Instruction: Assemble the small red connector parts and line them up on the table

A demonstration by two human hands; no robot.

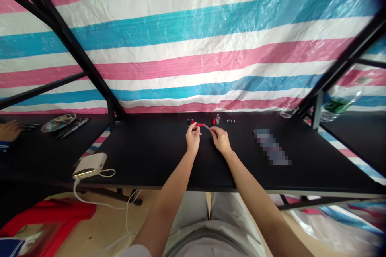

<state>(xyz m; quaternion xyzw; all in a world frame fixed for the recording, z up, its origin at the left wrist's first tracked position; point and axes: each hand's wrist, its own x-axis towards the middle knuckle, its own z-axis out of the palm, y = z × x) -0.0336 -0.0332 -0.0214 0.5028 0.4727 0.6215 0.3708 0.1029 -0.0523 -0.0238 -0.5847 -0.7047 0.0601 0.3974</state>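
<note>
Both my hands are stretched out over the far middle of a black table. My left hand is closed in a pinch on a small red pen-like part. My right hand is closed on a thin pale tube that meets the red part between the two hands. Just beyond the hands lie small red and black pieces, a red and a grey cap-like piece, and a few tiny dark bits.
A blurred flat object lies to the right. A white power bank with a cable sits at the table's left corner. Another person's hand rests on the left table near a plate and pens. A striped tarp hangs behind.
</note>
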